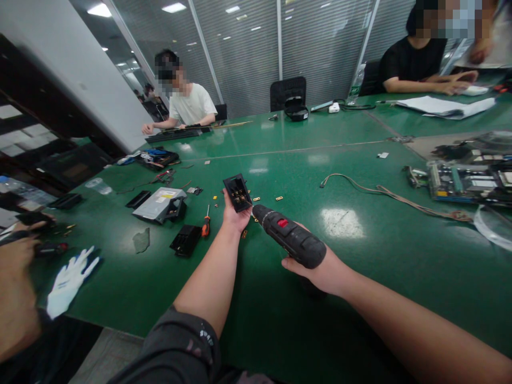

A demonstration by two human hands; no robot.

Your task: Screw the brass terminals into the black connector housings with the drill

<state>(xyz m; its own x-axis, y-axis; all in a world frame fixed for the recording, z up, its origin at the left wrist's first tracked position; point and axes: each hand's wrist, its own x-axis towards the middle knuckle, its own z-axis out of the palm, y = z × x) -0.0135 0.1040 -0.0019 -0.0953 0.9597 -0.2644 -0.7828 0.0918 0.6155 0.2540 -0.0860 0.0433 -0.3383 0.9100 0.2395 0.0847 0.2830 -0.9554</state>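
Observation:
My left hand point(236, 217) holds a black plastic housing point(237, 192) with brass-coloured parts inside, tilted up above the table. In my right hand point(316, 269) is a black cordless drill point(294, 234) with a red switch; its nose points left at the housing's lower right edge. Whether the bit touches the housing I cannot tell. Small brass pieces point(279, 198) lie on the table around the housing. Left of my left forearm are an orange-handled screwdriver point(206, 226) and another black plastic housing point(186, 240).
A silver disc drive point(158, 204), a white glove point(72, 280) and a plastic cup point(98, 185) lie to the left on the green table point(288, 330). A cable point(360, 186) runs towards circuit boards point(464, 178) at right. Co-workers sit across the table; another person's arm is at far left.

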